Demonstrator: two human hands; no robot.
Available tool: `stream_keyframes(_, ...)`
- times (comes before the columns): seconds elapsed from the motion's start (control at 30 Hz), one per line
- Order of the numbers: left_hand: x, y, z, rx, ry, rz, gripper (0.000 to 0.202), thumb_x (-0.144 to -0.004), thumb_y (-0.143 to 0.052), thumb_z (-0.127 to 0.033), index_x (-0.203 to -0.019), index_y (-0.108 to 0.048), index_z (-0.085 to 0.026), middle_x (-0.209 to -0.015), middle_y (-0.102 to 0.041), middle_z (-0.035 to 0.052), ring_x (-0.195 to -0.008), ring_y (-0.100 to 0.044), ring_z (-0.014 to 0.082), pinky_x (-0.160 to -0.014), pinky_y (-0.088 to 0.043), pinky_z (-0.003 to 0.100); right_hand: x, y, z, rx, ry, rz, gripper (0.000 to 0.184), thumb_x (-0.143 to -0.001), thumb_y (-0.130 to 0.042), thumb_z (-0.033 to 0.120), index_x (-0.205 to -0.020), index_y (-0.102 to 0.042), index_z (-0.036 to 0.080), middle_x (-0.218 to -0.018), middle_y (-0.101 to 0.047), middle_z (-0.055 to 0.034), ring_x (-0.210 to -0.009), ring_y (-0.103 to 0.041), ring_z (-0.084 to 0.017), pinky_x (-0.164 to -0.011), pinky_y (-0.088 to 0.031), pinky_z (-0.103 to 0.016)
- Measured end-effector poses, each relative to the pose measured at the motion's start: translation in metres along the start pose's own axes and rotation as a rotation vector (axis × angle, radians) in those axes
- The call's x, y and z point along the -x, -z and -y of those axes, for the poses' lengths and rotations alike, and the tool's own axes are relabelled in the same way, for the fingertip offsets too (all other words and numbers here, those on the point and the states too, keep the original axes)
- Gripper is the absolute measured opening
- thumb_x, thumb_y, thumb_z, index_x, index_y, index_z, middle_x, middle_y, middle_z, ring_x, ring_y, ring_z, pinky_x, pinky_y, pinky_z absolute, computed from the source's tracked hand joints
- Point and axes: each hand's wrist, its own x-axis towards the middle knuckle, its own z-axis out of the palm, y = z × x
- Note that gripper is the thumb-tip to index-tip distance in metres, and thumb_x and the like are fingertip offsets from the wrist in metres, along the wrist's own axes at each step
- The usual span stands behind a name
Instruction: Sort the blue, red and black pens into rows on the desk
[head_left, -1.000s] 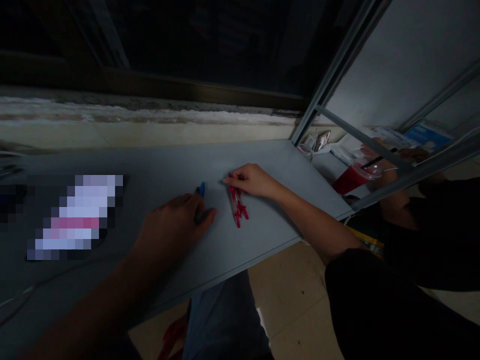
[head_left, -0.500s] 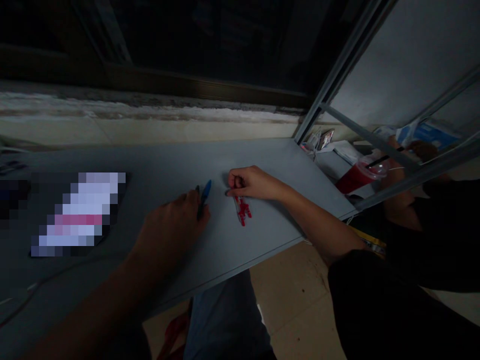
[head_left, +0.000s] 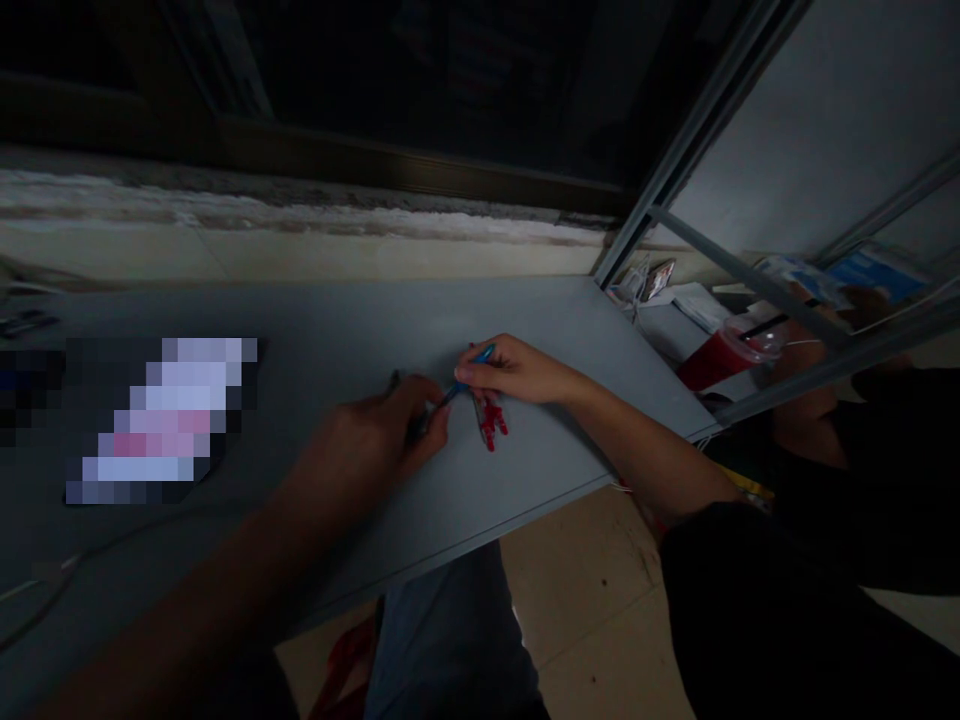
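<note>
A slim blue pen [head_left: 487, 354] slants between my hands, just above the desk. My right hand [head_left: 517, 368] is closed with thumb and fingers on its upper part. Closed around the lower end is my left hand [head_left: 386, 425], blurred and in shadow. A dark tip, too dim to name, sticks up by the left index finger. Beneath my right hand lie several clear and red pens or pen parts [head_left: 491, 422], partly hidden by the fingers.
On the grey desk [head_left: 525, 460], a phone with a blurred-out screen [head_left: 172, 410] lies left, a cable below it. Beyond the metal frame [head_left: 739, 262] at right are a cup of red drink [head_left: 712, 355] and another person's arm [head_left: 806, 400].
My left hand has moved right, bringing the blue pen to my right hand. My right fingers have closed on it. The red pieces stay on the desk.
</note>
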Motion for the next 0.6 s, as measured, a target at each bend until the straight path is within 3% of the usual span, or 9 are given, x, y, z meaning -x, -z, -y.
stream_keyframes(0.1,0.003,-0.004,0.002,0.01,-0.111,-0.058,0.039,-0.105,-0.041,-0.046,-0.119,-0.066,-0.019,-0.09,-0.078,0.0071,-0.068,-0.071,0.0202,-0.064,-0.054,0.031,0.001,-0.001,0.003,-0.102,-0.031,0.005,0.064,-0.098,-0.056,0.07,-0.059,-0.048,0.019,-0.05,-0.041,0.0062,-0.047,-0.035,-0.008,-0.053,-0.032,-0.027)
stream_keyframes(0.2,0.004,-0.007,0.006,-0.123,-0.186,-0.155,0.042,-0.106,-0.045,-0.05,-0.121,-0.067,-0.017,-0.099,-0.079,0.0118,-0.077,-0.075,0.025,-0.067,-0.056,0.035,0.0,-0.003,0.0,-0.169,-0.062,-0.043,0.068,-0.098,-0.055,0.072,-0.055,-0.042,0.021,-0.047,-0.038,0.0072,-0.044,-0.031,-0.007,-0.051,-0.029,-0.027)
stream_keyframes(0.33,0.003,-0.009,0.012,-0.25,-0.27,-0.143,0.043,-0.112,-0.035,-0.041,-0.111,-0.071,-0.018,-0.096,-0.079,0.0111,-0.077,-0.076,0.0259,-0.067,-0.054,0.036,-0.002,-0.002,-0.003,-0.219,-0.073,-0.078,0.068,-0.098,-0.055,0.071,-0.054,-0.039,0.021,-0.047,-0.036,0.0076,-0.045,-0.029,-0.007,-0.05,-0.026,-0.028)
stream_keyframes(0.47,0.001,-0.01,0.016,-0.202,-0.169,-0.06,0.049,-0.111,-0.03,-0.046,-0.107,-0.071,-0.019,-0.083,-0.077,0.0078,-0.065,-0.072,0.0226,-0.06,-0.047,0.032,-0.001,0.005,0.003,-0.129,0.004,-0.029,0.059,-0.095,-0.066,0.064,-0.061,-0.048,0.019,-0.054,-0.039,0.0075,-0.052,-0.033,-0.007,-0.054,-0.03,-0.026)
stream_keyframes(0.6,-0.003,-0.006,0.016,-0.058,-0.001,0.092,0.047,-0.108,-0.029,-0.047,-0.106,-0.068,-0.021,-0.077,-0.074,0.0044,-0.06,-0.07,0.0212,-0.059,-0.045,0.03,0.0,0.011,0.005,-0.157,0.058,-0.003,0.04,-0.082,-0.085,0.048,-0.088,-0.06,0.017,-0.071,-0.056,0.0054,-0.062,-0.049,-0.008,-0.06,-0.04,-0.022)
